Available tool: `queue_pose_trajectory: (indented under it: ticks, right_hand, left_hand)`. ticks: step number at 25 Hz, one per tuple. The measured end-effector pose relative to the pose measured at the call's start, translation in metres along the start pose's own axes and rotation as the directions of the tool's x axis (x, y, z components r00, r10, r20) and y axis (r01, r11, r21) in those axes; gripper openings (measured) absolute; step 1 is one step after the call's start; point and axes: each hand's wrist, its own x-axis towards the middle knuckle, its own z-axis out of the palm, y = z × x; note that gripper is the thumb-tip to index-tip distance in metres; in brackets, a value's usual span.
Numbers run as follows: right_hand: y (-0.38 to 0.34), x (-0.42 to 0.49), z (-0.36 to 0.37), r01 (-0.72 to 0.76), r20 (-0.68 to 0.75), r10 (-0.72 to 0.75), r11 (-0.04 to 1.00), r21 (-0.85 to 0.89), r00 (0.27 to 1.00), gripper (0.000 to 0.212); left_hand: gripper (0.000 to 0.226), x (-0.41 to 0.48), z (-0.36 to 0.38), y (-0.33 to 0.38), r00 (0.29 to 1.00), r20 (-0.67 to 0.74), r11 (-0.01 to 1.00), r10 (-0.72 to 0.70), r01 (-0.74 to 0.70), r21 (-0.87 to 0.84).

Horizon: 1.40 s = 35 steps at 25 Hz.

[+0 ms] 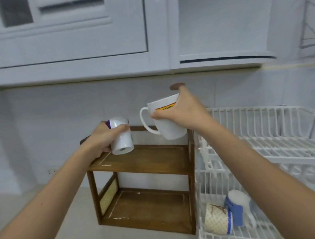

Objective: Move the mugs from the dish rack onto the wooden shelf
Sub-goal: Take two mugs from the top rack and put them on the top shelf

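Note:
My left hand (103, 137) grips a small white mug with purple print (121, 140), tilted, just above the left end of the wooden shelf's top board (152, 159). My right hand (180, 110) holds a larger white mug with a red and yellow label (169, 126) by its body, handle pointing left, tilted above the shelf's right end. Both shelf boards are bare. The white wire dish rack (266, 145) stands right of the shelf. On its lower tier lie a cream patterned mug (216, 220) and a white and blue mug (237, 207), both on their sides.
White wall cabinets (73, 41) hang above the tiled wall. A beige countertop (70, 218) stretches left of and in front of the shelf. A wire frame (312, 24) hangs at the upper right. The rack's upper tier holds nothing visible.

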Motion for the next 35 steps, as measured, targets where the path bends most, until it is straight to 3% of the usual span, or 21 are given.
queue_pose_trajectory:
  ticks: [6,10,15,20,29,33,35]
  right_hand:
    - [0.017,0.030,0.119,-0.238,0.019,0.250,0.939,-0.250,0.968,0.096]
    - [0.048,0.034,0.184,-0.439,-0.068,0.437,0.864,-0.245,0.897,0.101]
    - [0.072,0.050,0.217,-0.482,-0.116,0.470,0.824,-0.298,0.875,0.100]
    - [0.088,0.071,0.218,-0.394,0.013,0.406,0.894,-0.213,0.914,0.099]
    - [0.092,0.092,0.197,-0.062,0.407,0.230,0.920,-0.386,0.884,0.092]
    - [0.081,0.079,0.195,-0.050,0.443,0.256,0.904,-0.425,0.859,0.100]
    - [0.067,0.058,0.184,-0.043,0.380,0.212,0.913,-0.406,0.900,0.095]
  left_hand:
    - [0.076,0.047,-0.006,-0.072,0.986,-0.018,0.945,0.167,-0.155,0.290]
    - [0.081,0.074,-0.001,-0.108,0.983,-0.009,0.937,0.183,-0.171,0.306]
    - [0.079,0.103,0.004,-0.126,0.982,-0.060,0.957,0.177,-0.157,0.245]
    - [0.079,0.122,0.010,-0.132,0.983,-0.109,0.967,0.149,-0.122,0.225]
    - [0.085,0.127,0.009,-0.134,0.979,-0.035,0.915,0.202,-0.176,0.362]
    - [0.088,0.114,0.005,-0.135,0.977,0.046,0.896,0.207,-0.209,0.391]
    - [0.077,0.095,0.004,-0.136,0.971,-0.030,0.859,0.238,-0.196,0.473]
